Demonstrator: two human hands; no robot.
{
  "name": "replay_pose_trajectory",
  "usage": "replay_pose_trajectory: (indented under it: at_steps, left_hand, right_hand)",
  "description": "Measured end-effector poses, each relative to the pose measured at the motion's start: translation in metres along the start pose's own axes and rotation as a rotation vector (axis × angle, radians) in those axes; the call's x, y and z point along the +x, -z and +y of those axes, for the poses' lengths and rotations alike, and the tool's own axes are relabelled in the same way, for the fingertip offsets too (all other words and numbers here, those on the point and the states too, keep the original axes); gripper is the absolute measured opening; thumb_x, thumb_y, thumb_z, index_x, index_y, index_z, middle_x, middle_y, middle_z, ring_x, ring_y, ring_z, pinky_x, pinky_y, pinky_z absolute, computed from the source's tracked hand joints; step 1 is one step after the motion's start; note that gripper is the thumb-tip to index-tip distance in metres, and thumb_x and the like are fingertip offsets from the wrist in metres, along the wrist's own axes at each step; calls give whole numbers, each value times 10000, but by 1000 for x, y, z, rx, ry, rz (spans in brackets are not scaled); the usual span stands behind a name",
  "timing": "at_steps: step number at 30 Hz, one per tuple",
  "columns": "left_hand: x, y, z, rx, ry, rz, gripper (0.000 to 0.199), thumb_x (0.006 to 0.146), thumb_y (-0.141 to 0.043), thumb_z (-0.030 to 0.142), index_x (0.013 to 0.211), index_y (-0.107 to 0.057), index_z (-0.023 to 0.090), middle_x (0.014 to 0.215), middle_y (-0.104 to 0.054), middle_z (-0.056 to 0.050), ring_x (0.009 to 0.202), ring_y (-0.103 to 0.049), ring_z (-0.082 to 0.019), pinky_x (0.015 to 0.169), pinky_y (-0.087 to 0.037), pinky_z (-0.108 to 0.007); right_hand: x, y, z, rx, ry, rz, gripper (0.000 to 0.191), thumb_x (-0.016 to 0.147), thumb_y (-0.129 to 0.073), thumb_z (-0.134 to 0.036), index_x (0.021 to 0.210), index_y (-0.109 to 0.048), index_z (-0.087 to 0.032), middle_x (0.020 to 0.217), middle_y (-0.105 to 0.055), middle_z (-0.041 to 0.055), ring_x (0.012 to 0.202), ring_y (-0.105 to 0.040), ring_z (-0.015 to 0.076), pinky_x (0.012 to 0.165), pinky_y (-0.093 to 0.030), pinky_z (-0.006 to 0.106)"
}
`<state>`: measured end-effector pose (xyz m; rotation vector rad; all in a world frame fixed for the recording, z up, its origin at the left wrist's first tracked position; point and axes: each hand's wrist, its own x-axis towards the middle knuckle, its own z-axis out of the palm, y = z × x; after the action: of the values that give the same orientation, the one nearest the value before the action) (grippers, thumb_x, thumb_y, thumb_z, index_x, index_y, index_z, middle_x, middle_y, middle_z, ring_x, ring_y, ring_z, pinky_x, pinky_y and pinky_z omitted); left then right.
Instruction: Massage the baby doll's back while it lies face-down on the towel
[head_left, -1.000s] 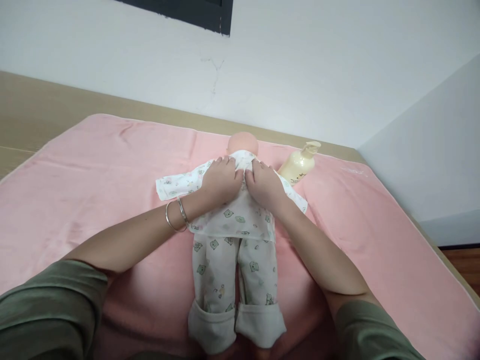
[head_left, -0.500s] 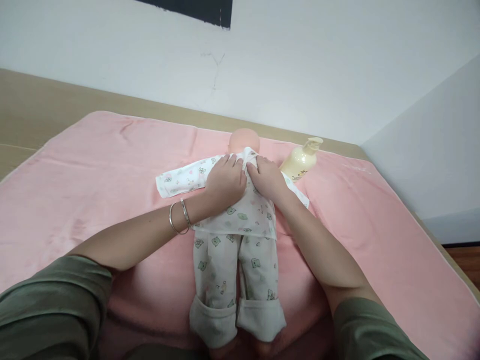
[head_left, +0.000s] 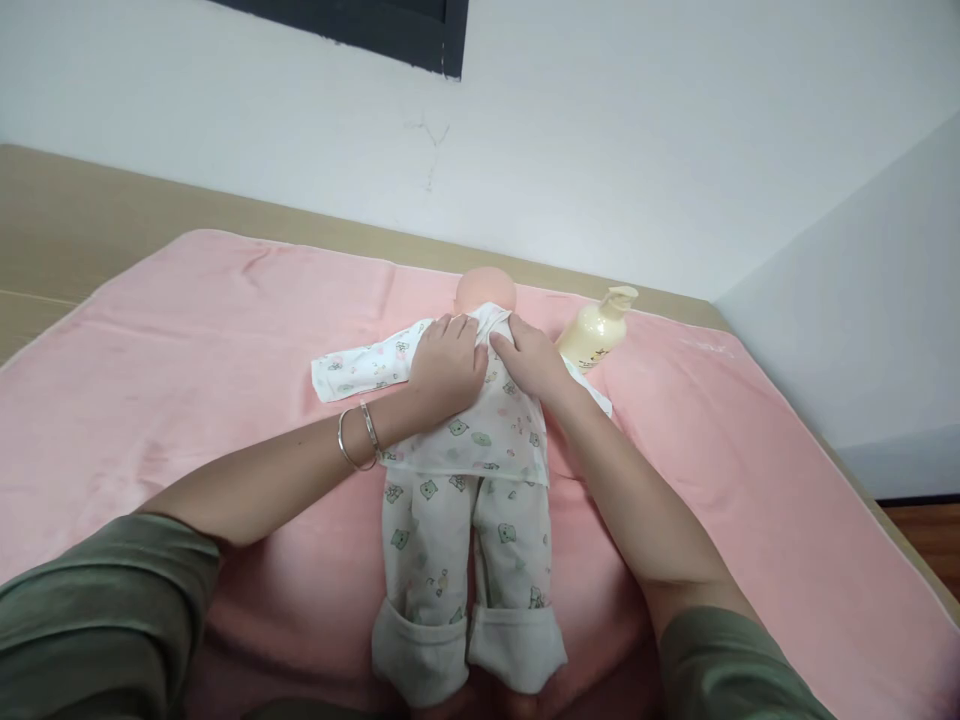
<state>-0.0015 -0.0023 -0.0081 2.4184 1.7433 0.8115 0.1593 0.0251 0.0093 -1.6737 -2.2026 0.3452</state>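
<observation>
A doll lies on its back on a pink blanket (head_left: 262,300), its bald head (head_left: 486,290) at the far end. It wears a white printed shirt (head_left: 487,430) and matching trousers (head_left: 506,540) with rolled cuffs. My left hand (head_left: 448,370) rests on the shirt's upper chest, fingers close together near the collar, gripping the cloth there. My right hand (head_left: 531,358) pinches the other side of the collar between thumb and fingers. The collar cloth is bunched between both hands and covers the lower part of the doll's head. One sleeve (head_left: 367,368) stretches out to the left.
A cream pump bottle (head_left: 595,328) leans on the blanket just right of the doll's shoulder. Behind the blanket runs a wooden edge (head_left: 315,225) along a white wall (head_left: 562,150). A dark panel (head_left: 375,25) hangs above.
The view has tilted slightly upward, so everything sits a little lower in the picture. The collar cloth looks slightly more bunched between my hands, which otherwise stay in place.
</observation>
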Motion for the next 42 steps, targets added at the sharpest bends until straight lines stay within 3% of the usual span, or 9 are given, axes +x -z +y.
replay_pose_trajectory:
  at_steps: [6,9,12,18,23,27,31,37,42]
  left_hand:
    - [16,7,-9,-133,232,-130,310,927,-418,380,985,-624,155,1066,-717,-151,990,-660,-299,892,-513,-421]
    - [16,5,-10,-117,213,-109,324,929,-404,381,970,-631,154,1044,-722,-148,987,-662,-298,900,-511,-421]
    - [13,0,-9,-81,193,-64,363,944,-393,389,1038,-640,140,1076,-716,-157,1044,-652,-316,955,-501,-450]
    - [12,-3,-9,-55,181,-59,409,955,-380,395,1129,-628,121,1122,-704,-161,1087,-636,-323,993,-493,-469]
    - [11,-3,-10,-88,177,-59,403,952,-382,383,1122,-632,117,1096,-687,-160,1071,-624,-326,993,-490,-480]
    - [7,-5,-10,-84,142,30,427,950,-399,356,1216,-620,107,1283,-587,-200,1212,-552,-344,1048,-462,-485]
    - [7,-2,-9,-68,122,-28,369,954,-378,329,1124,-645,139,1104,-616,-160,1063,-588,-313,971,-489,-463]
    - [16,3,-14,-66,188,-126,331,932,-410,341,1103,-621,153,1089,-625,-149,1063,-595,-320,974,-487,-458]
    - [9,4,-7,3,126,-101,331,962,-369,319,1072,-620,134,1072,-635,-159,1043,-594,-322,956,-481,-462]
  right_hand:
    - [-23,-6,-27,-285,111,85,404,1017,-299,-281,1187,-600,-72,1212,-689,216,1157,-601,349,1080,-385,482]
    - [-25,-7,-29,-303,122,125,394,999,-313,-255,1175,-613,-69,1200,-693,223,1147,-603,347,1085,-387,464]
    - [-15,-6,-17,-159,56,93,357,985,-355,-310,1131,-624,-127,1195,-703,184,1123,-611,329,1055,-420,452]
    - [-3,-9,1,-25,12,93,378,988,-319,-371,1128,-591,-151,1259,-679,184,1208,-584,324,1163,-305,560]
    - [-5,-11,0,-31,13,92,362,986,-319,-391,1070,-590,-167,1177,-710,169,1135,-611,314,1125,-354,522]
    - [-3,-9,0,-58,13,84,403,996,-312,-388,1130,-601,-141,1186,-710,167,1137,-620,314,1164,-308,539]
    - [-9,-6,-9,-151,11,67,421,1013,-295,-339,1134,-623,-105,1157,-716,175,1153,-623,313,1221,-208,576]
    - [-32,-9,-35,-254,160,137,372,988,-356,-237,1218,-593,-67,1290,-662,212,1254,-565,338,1224,-237,530]
    - [-18,-8,-21,-112,99,115,309,973,-372,-274,1108,-615,-139,1239,-693,174,1156,-611,317,1138,-362,492]
